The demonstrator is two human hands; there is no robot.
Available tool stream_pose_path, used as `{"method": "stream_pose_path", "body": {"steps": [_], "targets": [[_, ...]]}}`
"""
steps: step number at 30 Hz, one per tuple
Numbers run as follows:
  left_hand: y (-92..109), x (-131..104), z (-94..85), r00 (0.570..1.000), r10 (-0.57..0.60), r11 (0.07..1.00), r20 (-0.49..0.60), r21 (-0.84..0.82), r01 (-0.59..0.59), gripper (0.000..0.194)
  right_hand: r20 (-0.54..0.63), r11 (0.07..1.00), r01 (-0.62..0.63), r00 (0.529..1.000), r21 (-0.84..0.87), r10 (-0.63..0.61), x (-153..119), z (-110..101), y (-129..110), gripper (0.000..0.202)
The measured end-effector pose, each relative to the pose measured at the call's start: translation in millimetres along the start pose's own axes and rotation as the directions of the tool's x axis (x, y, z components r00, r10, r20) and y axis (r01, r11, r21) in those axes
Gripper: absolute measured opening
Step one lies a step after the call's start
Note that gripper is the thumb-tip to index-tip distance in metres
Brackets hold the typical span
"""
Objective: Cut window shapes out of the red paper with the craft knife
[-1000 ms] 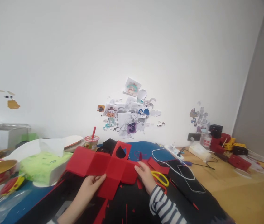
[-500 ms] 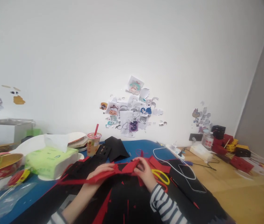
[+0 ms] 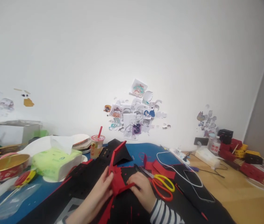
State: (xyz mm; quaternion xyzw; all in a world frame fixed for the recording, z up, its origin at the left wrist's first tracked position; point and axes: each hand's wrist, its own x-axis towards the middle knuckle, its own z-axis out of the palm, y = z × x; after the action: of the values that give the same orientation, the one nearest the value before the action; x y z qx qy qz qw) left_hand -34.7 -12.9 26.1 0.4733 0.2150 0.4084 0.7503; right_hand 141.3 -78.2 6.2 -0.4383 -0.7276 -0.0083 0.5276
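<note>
A bent red piece of sheet material (image 3: 117,180), paper or felt, stands between my hands with one narrow strip pointing up and away. My left hand (image 3: 101,189) grips its left side, thumb on top. At its right end my right hand (image 3: 143,190) has curled fingers closed on the edge; part of that grip is hidden. Just right of my right hand lie scissors (image 3: 162,186) with one yellow and one orange handle loop. Beneath my hands is black sheet material (image 3: 122,208) with red scraps, and more red pieces (image 3: 161,169) lie behind the scissors.
To the left are a green tissue pack (image 3: 54,163) and a red-and-gold bowl (image 3: 7,168). A drink cup (image 3: 96,147) with a straw stands behind. On the right are a black pencil (image 3: 191,202), a white cable (image 3: 180,169) and a power strip (image 3: 180,155).
The red piece has turned from lying crosswise to a bent form with one strip upright. My right hand has come lower, uncovering the scissors. The view has shifted slightly left.
</note>
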Motion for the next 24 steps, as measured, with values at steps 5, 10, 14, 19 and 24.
{"method": "stream_pose_path", "body": {"steps": [5,10,14,19,24], "targets": [[6.5,-3.6,3.3,0.998,-0.037,0.999,0.05,-0.032,0.039,0.096,0.049,0.999,0.019,0.999,-0.038,-0.017,1.0,-0.5,-1.1,0.018],[1.7,-2.5,4.7,1.0,-0.014,0.999,0.02,0.041,0.013,0.081,0.055,0.999,-0.041,0.998,-0.015,0.042,1.7,1.2,1.0,0.036],[-1.3,4.2,1.5,0.99,0.12,0.974,-0.068,0.199,-0.105,0.063,0.047,0.992,-0.106,0.994,0.072,0.103,-0.4,1.0,-2.3,0.054],[1.5,11.7,-5.2,0.946,0.281,0.928,-0.162,0.299,-0.224,0.067,0.054,0.96,-0.188,0.982,0.207,0.181,-0.9,-3.2,-11.3,0.067],[3.5,6.5,0.8,0.954,0.28,0.921,-0.108,0.311,-0.235,0.065,0.03,0.933,-0.285,0.958,0.221,0.285,2.2,-2.2,-12.4,0.043]]}}
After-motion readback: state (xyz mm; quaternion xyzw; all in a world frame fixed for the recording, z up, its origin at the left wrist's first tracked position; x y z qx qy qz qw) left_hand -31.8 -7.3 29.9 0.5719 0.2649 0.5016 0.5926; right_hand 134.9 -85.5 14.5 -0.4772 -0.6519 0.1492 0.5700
